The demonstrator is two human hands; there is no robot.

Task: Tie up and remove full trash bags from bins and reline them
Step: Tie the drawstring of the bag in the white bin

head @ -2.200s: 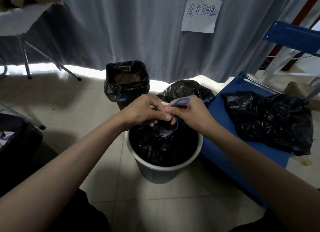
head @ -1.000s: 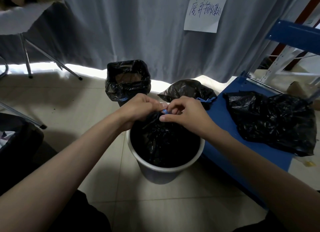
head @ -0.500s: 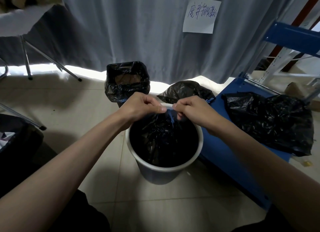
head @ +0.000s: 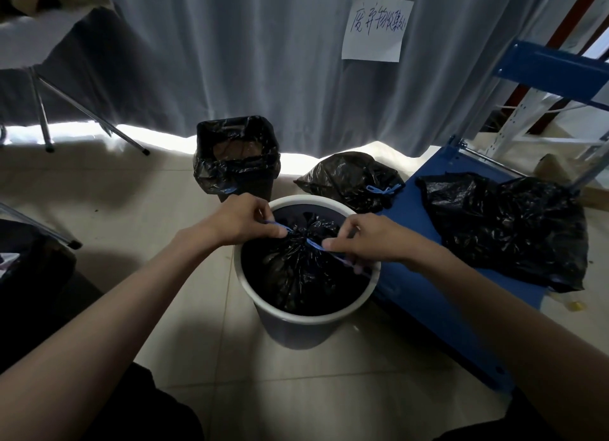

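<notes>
Both hands are closed on the blue drawstring (head: 314, 243) of the black trash bag (head: 303, 269) that sits inside the white round bin (head: 296, 322): one end is pinched by the left hand (head: 244, 221) at the far-left rim, the other by the right hand (head: 365, 239) toward the near right. The cord is stretched taut across the gathered neck of the bag.

For this step to be done well, the two ends should be drawn apart evenly and kept low, so that the knot is seated against the gather without the thin plastic being torn; the bag is best lifted only once the knot is judged firm.

Compared with half a second ago, the hands have been drawn further apart and the cord pulled straight. A little earlier they were bunched together over the bag's mouth, where a loop was being formed.

Behind the bin, a tied bag (head: 349, 180) lies on the floor, a lined square bin (head: 235, 157) stands to its left, and loose bags (head: 504, 223) rest on the blue shelf board (head: 428, 275).
</notes>
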